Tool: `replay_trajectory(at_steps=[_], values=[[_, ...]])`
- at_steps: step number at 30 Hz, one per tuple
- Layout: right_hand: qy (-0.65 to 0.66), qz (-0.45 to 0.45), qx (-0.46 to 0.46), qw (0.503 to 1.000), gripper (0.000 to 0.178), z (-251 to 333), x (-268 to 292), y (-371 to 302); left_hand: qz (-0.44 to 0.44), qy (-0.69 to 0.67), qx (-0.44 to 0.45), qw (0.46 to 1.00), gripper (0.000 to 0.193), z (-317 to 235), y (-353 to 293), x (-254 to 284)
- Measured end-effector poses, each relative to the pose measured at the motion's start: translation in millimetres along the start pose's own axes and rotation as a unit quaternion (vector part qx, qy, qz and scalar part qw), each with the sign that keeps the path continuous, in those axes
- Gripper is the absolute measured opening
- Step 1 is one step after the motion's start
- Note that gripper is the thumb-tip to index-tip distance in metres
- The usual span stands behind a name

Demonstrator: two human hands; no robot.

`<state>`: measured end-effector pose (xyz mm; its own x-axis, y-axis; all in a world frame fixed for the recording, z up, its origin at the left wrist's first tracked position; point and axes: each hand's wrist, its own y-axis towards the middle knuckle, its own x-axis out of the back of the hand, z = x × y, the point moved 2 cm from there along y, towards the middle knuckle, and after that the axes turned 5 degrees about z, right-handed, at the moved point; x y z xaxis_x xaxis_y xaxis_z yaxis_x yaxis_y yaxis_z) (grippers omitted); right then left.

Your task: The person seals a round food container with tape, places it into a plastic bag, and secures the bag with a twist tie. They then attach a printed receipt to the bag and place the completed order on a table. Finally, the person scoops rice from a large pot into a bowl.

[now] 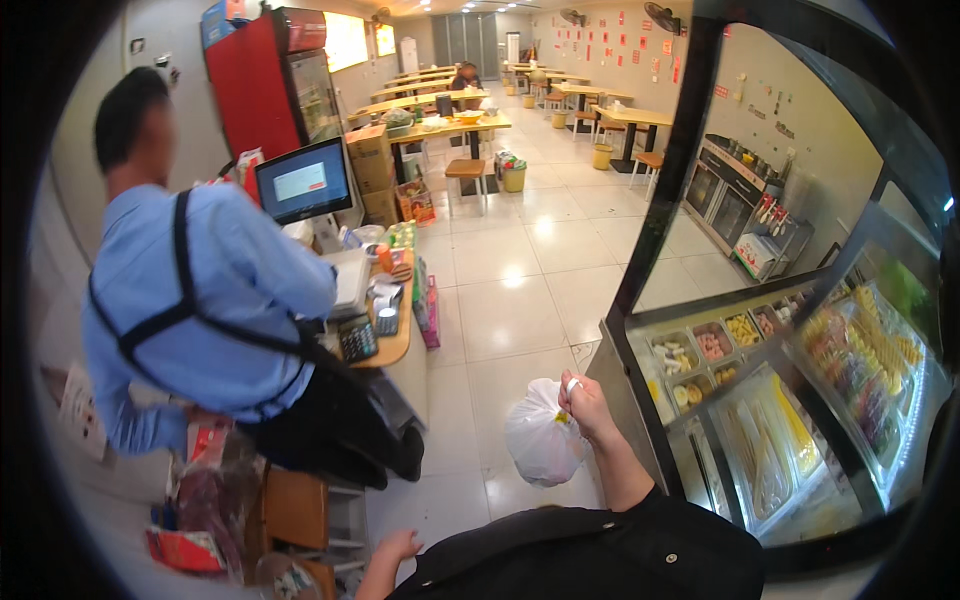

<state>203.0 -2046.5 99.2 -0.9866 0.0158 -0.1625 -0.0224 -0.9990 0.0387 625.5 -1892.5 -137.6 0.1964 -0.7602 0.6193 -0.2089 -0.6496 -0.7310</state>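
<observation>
My right hand [588, 405] is closed round the gathered top of a white plastic bag [545, 440]. The bag hangs full and rounded in front of me, above the tiled floor, and a bit of yellow shows near its neck; its contents are hidden. Something pale shows at my fingers, too small to name. Low in the view, my left hand [399, 546] hangs by my side with its fingers loosely apart and nothing visible in it. A black sleeve covers my right upper arm.
At the left, a person in a blue shirt [210, 290] stands at a counter [395, 345] with a monitor [303, 180]. A glass-fronted food case [650, 400] with several trays stands close on my right. Tables [450, 128] and stools [466, 170] stand farther back.
</observation>
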Motion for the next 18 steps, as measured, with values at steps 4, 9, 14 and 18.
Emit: replay_trajectory(at_steps=[4,9,14,18], values=[[0.006,-0.034,-0.030,0.999,0.035,-0.2,28.9,133.7,-0.142,-0.010,-0.199,0.970,0.039,-138.7,140.0,209.9],[-0.041,-0.030,0.012,0.999,0.036,-14.3,69.7,323.7,-0.152,-0.123,-0.276,0.941,0.037,-240.0,275.0,390.6],[-0.073,-0.077,-0.012,0.994,0.037,-13.3,115.4,503.1,-0.063,-0.129,-0.211,0.967,0.039,-234.6,382.3,504.1],[-0.087,-0.126,-0.008,0.988,0.037,-21.5,164.5,640.3,-0.051,-0.132,-0.171,0.975,0.046,-227.3,494.0,593.1]])
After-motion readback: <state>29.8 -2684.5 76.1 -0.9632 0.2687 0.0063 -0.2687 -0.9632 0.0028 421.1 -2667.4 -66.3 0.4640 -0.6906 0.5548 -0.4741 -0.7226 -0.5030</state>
